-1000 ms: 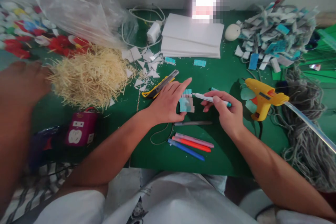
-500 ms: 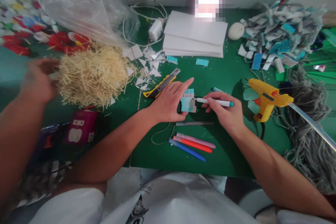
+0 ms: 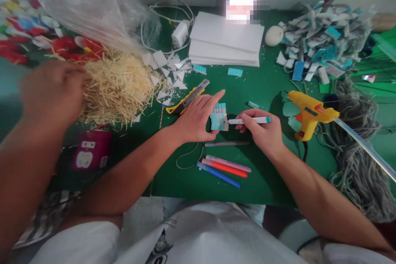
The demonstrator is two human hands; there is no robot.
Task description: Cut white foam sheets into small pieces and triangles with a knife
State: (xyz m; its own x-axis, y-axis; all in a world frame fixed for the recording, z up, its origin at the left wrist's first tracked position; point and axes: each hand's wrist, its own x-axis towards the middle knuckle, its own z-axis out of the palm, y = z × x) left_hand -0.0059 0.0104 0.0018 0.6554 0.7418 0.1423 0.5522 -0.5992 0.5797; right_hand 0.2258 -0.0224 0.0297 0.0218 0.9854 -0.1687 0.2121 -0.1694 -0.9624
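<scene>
On the table (image 3: 266, 177), a heap of straw (image 3: 119, 90) lies at the left beside a clear plastic bag (image 3: 89, 12), with a purple socket box (image 3: 93, 148) nearer the front. A white adapter (image 3: 180, 34) sits next to stacked white sheets (image 3: 224, 45). At the right, a yellow glue gun (image 3: 309, 111) rests beside grey yarn (image 3: 365, 185).

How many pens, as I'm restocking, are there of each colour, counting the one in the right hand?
Grey pen: 1
Pink pen: 1
Red pen: 1
Blue pen: 1
White, teal-ended pen in the right hand: 1
Total: 5
</scene>
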